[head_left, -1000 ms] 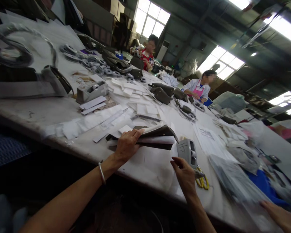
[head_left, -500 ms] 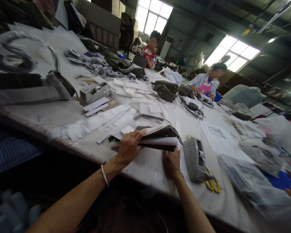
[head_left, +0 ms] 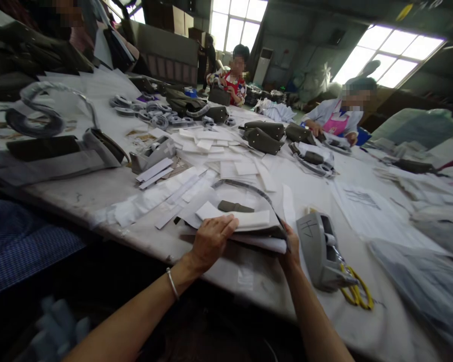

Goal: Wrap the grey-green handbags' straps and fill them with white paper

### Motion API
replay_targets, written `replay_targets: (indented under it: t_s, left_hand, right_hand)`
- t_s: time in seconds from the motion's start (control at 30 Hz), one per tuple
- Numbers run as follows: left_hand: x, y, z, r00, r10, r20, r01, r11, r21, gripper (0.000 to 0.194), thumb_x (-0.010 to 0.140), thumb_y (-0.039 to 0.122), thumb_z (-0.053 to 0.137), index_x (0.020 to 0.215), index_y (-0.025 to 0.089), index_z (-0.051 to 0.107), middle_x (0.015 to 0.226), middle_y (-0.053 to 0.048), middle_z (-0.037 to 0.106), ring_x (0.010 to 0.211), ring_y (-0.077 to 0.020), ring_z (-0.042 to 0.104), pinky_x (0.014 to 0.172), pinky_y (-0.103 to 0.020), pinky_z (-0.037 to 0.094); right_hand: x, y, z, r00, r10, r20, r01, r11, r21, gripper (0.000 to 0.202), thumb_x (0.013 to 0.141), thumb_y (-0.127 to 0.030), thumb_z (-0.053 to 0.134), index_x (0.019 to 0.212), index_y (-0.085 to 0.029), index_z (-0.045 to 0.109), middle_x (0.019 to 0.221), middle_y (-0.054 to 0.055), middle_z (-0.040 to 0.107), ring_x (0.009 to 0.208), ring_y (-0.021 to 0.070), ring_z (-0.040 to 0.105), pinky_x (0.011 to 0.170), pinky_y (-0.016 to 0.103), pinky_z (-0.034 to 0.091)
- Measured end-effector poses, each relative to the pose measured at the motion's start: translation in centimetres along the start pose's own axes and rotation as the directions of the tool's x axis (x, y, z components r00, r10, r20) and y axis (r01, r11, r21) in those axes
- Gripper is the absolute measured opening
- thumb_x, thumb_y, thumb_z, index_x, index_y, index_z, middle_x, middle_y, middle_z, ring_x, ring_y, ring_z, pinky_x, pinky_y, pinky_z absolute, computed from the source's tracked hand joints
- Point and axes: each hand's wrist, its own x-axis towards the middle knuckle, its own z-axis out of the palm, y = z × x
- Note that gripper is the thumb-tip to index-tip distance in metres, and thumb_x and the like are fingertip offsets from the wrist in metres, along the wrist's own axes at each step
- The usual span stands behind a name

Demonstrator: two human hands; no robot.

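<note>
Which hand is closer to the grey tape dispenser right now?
Right. The right hand is just left of the tape dispenser, at the bag's right end; the left hand is farther left, on the bag's near side.

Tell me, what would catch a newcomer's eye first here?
Probably the dark bag near the front edge of the table, with the left hand across its front and the right hand at its right end. Then the yellow handles beside the grey tape dispenser, right of both hands. Farther back, loose white pieces lie strewn across the middle.
</note>
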Motion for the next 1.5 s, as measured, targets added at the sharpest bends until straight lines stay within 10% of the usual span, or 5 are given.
replay_targets:
  t_s: [0.23,0.4,0.57,1.2,1.5]
  left_hand:
    - [-1.8,1.4,1.4,0.986,0.164,0.022,-0.165,0.973,0.161,0.029,0.097,0.019,0.05,0.125,0.022,0.059,0.129,-0.009,0.064,0.116,-0.023,0.059,0.093,-0.037,0.046]
    - [-1.8,1.7,1.3,0.987,0.157,0.02,-0.158,0.966,0.202,0.031,0.098,0.016,0.048,0.126,0.022,0.059,0.13,-0.008,0.063,0.115,-0.0238,0.06,0.095,-0.038,0.047]
    - [-1.9,1.8,1.4,0.99,0.14,0.03,-0.143,0.969,0.203,0.032,0.097,0.015,0.049,0.127,0.022,0.059,0.13,-0.008,0.063,0.115,-0.0243,0.06,0.095,-0.039,0.047]
    - [-3.1,1.4,0.6,0.996,0.086,-0.028,-0.08,0.979,0.189,0.03,0.098,0.018,0.047,0.124,0.025,0.061,0.127,-0.005,0.066,0.112,-0.0228,0.061,0.094,-0.038,0.048]
    - [-3.0,1.8,0.7,0.996,0.084,-0.026,-0.077,0.974,0.211,0.032,0.098,0.015,0.045,0.124,0.024,0.061,0.127,-0.005,0.066,0.112,-0.0236,0.062,0.095,-0.038,0.048]
  right_hand:
    - [-3.0,-5.3,-4.0,0.954,-0.133,-0.27,0.101,0.986,-0.13,0.042,0.074,-0.046,0.075,0.106,-0.019,0.069,0.098,0.005,0.071,0.09,0.0199,0.066,0.086,0.035,0.053]
    - [-3.1,-10.6,-0.6,0.852,-0.435,0.292,0.52,0.767,-0.376,0.025,0.09,-0.04,0.059,0.101,-0.022,0.072,0.099,0.006,0.073,0.092,0.021,0.067,0.087,0.035,0.052]
    - [0.5,-9.7,3.4,0.729,0.005,0.685,0.605,0.464,-0.647,0.035,0.094,-0.031,0.052,0.125,-0.022,0.065,0.129,0.008,0.066,0.123,0.0244,0.057,0.109,0.038,0.036]
    - [10.2,-6.6,9.1,0.913,0.322,0.25,0.165,0.27,-0.949,0.041,0.081,-0.046,0.067,0.104,-0.012,0.07,0.11,0.02,0.07,0.102,0.0306,0.067,0.078,0.036,0.05]
    - [11.1,-5.1,9.8,0.944,0.254,0.209,0.064,0.481,-0.874,0.018,0.065,-0.027,0.076,0.08,-0.02,0.068,0.084,0.008,0.073,0.086,0.0252,0.069,0.074,0.035,0.051]
